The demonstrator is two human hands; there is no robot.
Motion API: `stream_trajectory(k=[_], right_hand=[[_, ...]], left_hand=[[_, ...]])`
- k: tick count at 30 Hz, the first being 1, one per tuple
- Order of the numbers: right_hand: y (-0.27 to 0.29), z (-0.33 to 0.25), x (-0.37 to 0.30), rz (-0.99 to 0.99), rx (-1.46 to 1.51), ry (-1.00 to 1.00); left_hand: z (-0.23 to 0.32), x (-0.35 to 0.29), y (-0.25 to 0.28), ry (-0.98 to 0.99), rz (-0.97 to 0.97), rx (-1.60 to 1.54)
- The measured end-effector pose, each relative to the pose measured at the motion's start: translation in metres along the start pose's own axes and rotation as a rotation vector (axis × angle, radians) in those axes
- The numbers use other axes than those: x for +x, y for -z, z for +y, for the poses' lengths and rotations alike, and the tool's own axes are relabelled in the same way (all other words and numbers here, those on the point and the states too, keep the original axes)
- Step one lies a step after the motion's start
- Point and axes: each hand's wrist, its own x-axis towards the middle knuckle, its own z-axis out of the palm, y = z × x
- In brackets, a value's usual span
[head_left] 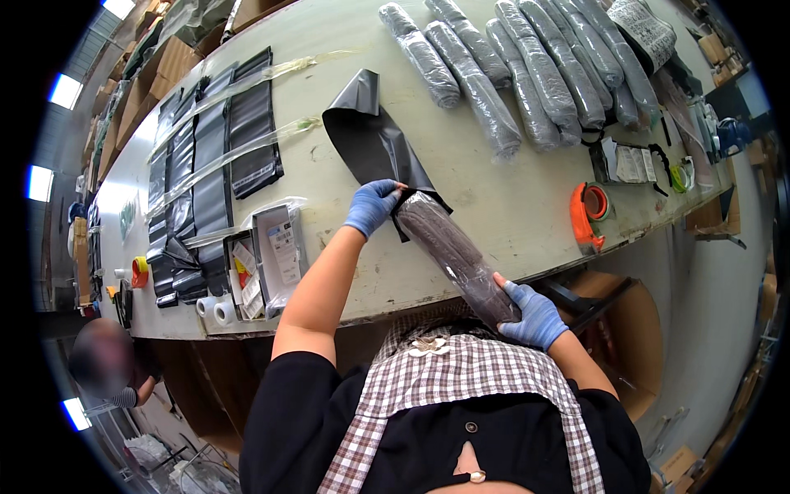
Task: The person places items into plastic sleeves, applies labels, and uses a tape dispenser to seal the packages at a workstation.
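Note:
A long dark roll in clear plastic wrap (454, 251) slants from the table toward my body, its far end at the mouth of a black plastic mailing bag (374, 144). My left hand (373, 206), in a blue glove with bare fingertips, pinches the rim of the bag at that mouth. Around the near end of the roll closes my right hand (533, 315), gloved the same way, with the thumb along its side. The far part of the bag lies on the table, its end folded over. How deep the roll sits inside the bag is hard to see.
Several grey wrapped rolls (527, 74) lie at the back right. An orange tape dispenser (586, 216) stands near the right edge. Stacked black bags (251, 123) lie under clear strips at left, beside a box of labels (280, 247). Another person (107, 362) is at far left.

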Motion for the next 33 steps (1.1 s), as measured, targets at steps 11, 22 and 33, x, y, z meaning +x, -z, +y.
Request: stream_trajectory(k=[11,22,33], right_hand=[[-0.012,-0.005,0.044,-0.009,0.633,0.088],[-0.047,-0.066,0.175,0.425,0.292,0.067],[-0.011,-0.056,0.184,0.442,0.426,0.062]], left_hand=[[-0.003,-0.038,-0.054,0.081,0.454,0.308],[-0.034,-0.032,-0.012,0.339,0.186,-0.342],[0.011,-0.092,-0.020,0.086,0.163,-0.174]])
